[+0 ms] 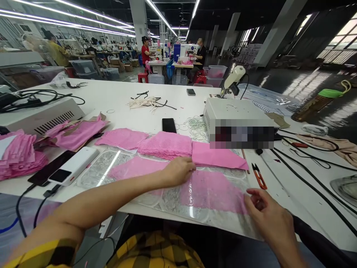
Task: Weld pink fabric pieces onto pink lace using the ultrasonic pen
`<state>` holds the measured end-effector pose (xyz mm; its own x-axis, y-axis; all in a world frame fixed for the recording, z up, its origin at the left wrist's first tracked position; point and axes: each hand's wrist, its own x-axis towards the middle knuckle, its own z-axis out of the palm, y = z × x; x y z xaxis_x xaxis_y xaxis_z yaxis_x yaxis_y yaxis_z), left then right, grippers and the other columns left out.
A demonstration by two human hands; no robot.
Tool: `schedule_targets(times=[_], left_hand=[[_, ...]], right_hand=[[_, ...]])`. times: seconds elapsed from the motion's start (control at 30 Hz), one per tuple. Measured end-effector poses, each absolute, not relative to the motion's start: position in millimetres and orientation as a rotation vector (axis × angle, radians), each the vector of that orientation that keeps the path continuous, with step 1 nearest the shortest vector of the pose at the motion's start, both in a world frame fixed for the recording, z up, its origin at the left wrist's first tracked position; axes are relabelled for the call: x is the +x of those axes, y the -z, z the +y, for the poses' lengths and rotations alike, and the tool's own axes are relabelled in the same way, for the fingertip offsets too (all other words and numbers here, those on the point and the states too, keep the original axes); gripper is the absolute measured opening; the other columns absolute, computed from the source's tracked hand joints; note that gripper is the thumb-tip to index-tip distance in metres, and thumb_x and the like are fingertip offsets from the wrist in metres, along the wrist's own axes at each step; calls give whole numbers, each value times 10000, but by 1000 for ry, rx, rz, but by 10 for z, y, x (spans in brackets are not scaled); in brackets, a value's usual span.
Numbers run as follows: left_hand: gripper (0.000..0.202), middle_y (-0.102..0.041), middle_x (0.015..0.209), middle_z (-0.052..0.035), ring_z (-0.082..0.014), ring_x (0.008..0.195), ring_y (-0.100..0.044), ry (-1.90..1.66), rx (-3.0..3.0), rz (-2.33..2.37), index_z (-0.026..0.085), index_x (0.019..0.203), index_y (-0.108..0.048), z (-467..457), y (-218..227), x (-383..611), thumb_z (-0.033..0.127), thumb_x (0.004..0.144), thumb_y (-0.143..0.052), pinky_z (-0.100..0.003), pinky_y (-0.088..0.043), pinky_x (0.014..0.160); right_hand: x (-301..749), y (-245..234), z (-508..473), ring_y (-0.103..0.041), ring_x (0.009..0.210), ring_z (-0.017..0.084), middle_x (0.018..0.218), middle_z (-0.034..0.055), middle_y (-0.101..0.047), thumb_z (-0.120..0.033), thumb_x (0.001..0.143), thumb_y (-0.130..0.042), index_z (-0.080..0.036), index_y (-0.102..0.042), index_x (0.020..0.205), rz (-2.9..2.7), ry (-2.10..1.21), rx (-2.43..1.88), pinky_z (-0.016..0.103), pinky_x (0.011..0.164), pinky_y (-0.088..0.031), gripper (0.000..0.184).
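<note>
A thin pink fabric piece [214, 190] is spread between my two hands at the table's front edge, over or under clear plastic; I cannot tell which. My left hand [180, 172] is closed at its upper left corner. On its right edge, thumb and forefinger of my right hand [267, 214] pinch together. Another pink piece [134, 167] lies left on the clear plastic template [95, 169], partly behind my left forearm. Just beyond are a stack of pink pieces [167, 144], a pink pile [122, 137] to its left and a folded pink piece [216, 155] to its right.
Orange thread snips [259, 176] lie right of the template. A grey machine box [237, 111] stands behind, with black cables [306, 193] running right. A white power bank [74, 165], a dark phone [169, 125] and pink scraps [75, 134] lie about. Co-workers sit at far machines.
</note>
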<state>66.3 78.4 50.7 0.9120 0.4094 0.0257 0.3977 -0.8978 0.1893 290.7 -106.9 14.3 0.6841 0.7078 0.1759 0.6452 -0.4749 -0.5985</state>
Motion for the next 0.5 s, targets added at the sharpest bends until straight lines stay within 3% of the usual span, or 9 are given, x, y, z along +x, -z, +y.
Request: schedule_targets(times=[0.1,0.2,0.5], left_hand=[[172,-643,1140,-82,-202,1011,-636,-60,2862,724,131,1094,-644,1033,-562,901,240,979,-577,-398,-540,886],[291,-626,1193,-88,-213,1031,-639,33,2815,742,146,1192,-607,1206,-555,1070,335,970,-613,-423,-556,885],[320,-616,1216,-95,-220,1039,-638,162,2600,740,150,1228,-593,1339,-588,1151,344,974,-605,-425,-558,884]], right_hand=[[2926,-278,-768,-592,531,191,626,7,-642,-540,664,-531,-248,-652,764,-1146,-129,-2153,319,548,-408,331],[2966,-353,-496,-597,549,182,631,5,-652,-508,688,-525,-247,-651,737,-1257,-115,-2091,320,596,-417,294],[2986,-225,-244,-624,599,180,653,20,-676,-445,765,-518,-234,-676,732,-1460,-120,-1975,294,576,-433,266]])
